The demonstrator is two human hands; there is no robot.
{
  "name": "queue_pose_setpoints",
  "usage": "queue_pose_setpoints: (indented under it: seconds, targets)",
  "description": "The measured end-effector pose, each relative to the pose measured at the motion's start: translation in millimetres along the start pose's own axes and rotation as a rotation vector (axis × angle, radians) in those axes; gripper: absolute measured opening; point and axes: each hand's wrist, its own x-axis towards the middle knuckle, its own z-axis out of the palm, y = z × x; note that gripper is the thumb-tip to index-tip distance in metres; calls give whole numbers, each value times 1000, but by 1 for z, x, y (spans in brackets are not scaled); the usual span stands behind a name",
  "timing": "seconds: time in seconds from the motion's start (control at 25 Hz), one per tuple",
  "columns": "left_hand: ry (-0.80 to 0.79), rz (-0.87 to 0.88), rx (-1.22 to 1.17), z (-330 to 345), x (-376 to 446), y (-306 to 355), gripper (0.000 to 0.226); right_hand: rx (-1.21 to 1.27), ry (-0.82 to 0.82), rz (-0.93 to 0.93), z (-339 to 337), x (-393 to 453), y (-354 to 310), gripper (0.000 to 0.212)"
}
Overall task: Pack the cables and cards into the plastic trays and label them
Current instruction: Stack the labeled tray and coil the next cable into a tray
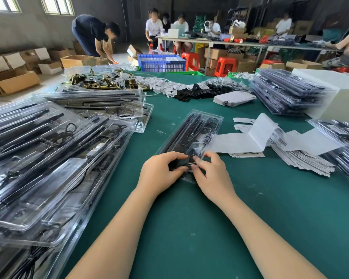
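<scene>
While the clear plastic tray (191,135) lies slantwise on the green desk (189,218) just ahead of the person, both hands work at its near end. It is a thin moulded shell – light, springy and probably slick, the sort that buckles if squeezed mid-span – so the rims and corners look like the sensible places to hold it. Long black rods sit in its channels, and a thin black cable (212,120) coils in a pocket at the far end; that cable looks soft and likely to spring out unless pressed down.

The left hand (161,172) curls over the near left corner, thumb and fingers closed around the tray edge and something small and dark there. The right hand (212,174) pinches at the same spot, fingertips together on the plastic rim or on the dark piece – motion blur hides which. Neither hand is spread open.

Heaps of filled trays (48,158) lie to the left, touching one another, with more stacks (286,93) at the far right. White label sheets (266,135) with barcodes lie just right of the tray, close to hand for the labelling, which seems not yet done on this one.
</scene>
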Motion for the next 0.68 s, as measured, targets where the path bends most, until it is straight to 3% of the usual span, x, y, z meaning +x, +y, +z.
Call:
queue_pose_setpoints:
  seconds: [0.68]
  targets:
    - [-5,-48,-50,-2,3,-3,32,123,161,45,-4,-4,-3,26]
